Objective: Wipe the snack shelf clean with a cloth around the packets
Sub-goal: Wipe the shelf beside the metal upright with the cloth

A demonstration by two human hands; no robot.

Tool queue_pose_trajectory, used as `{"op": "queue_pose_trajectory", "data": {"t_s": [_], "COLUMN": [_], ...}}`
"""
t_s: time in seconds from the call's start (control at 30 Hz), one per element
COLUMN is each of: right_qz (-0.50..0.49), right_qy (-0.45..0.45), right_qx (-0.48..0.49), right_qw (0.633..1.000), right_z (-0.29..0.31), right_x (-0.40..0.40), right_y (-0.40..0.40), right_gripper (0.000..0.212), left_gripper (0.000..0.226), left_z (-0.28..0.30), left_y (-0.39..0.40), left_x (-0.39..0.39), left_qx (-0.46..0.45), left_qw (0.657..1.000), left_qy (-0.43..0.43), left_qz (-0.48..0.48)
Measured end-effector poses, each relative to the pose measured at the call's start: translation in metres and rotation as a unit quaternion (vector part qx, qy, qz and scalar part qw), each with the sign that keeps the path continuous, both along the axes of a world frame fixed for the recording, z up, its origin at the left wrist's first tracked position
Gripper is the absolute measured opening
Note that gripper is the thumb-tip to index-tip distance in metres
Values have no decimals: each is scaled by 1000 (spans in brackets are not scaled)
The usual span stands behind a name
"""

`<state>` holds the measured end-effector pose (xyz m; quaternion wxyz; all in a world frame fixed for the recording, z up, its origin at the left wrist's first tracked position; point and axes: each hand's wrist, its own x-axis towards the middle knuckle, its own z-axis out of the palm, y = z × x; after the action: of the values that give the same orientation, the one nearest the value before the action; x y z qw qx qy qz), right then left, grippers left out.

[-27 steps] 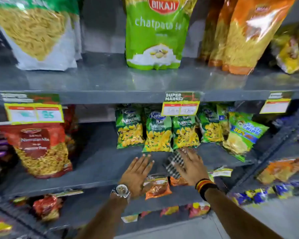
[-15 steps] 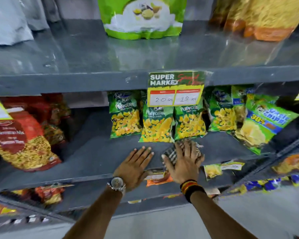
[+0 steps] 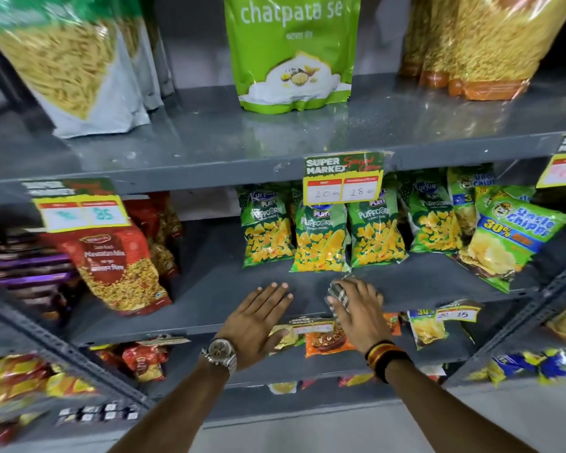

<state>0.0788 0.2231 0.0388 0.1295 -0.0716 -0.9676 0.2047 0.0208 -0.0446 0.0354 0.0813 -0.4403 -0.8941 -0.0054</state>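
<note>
The grey metal snack shelf (image 3: 216, 289) carries a row of green Puffcorn packets (image 3: 321, 237) at its back. My right hand (image 3: 360, 308) presses a checked grey cloth (image 3: 339, 294) flat on the shelf just in front of the packets; most of the cloth is hidden under the palm. My left hand (image 3: 255, 318), with a wristwatch, lies flat and open on the shelf's front edge, to the left of the cloth, fingers spread and holding nothing.
A red namkeen bag (image 3: 118, 266) stands at the shelf's left, a green chips packet (image 3: 507, 243) leans at the right. A price tag (image 3: 342, 183) hangs from the shelf above, which holds large bags (image 3: 291, 57). Small packets (image 3: 327, 341) fill the shelf below.
The right hand has bunched the cloth under its palm and stayed just in front of the Puffcorn packets. The left hand stays flat on the shelf. The camera has tilted back up.
</note>
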Motion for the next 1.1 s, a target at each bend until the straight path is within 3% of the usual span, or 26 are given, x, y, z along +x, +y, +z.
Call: {"op": "queue_pose_trajectory", "data": {"t_s": [0.17, 0.33, 0.53, 0.73, 0.93, 1.1], "right_qz": [108, 228, 278, 264, 253, 318], "right_qy": [108, 211, 302, 349, 307, 116], "right_qx": [-86, -130, -76, -10, 148, 249], "right_qw": [985, 941, 909, 899, 905, 907], "right_z": [81, 170, 256, 325, 366, 367], "right_x": [37, 51, 30, -45, -139, -178], "right_y": [-76, -167, -277, -381, -451, -457], "right_gripper": [40, 37, 42, 39, 46, 56], "left_gripper": [66, 63, 62, 62, 67, 71], "left_z": [81, 170, 279, 370, 419, 413], "left_y": [-86, -190, -317, -402, -420, -421], "left_x": [29, 45, 21, -39, -85, -101], "left_qx": [71, 100, 128, 126, 128, 145], "left_qw": [996, 984, 948, 907, 874, 856], "left_qy": [49, 148, 270, 362, 434, 464], "left_qz": [0, 28, 107, 175, 179, 175]}}
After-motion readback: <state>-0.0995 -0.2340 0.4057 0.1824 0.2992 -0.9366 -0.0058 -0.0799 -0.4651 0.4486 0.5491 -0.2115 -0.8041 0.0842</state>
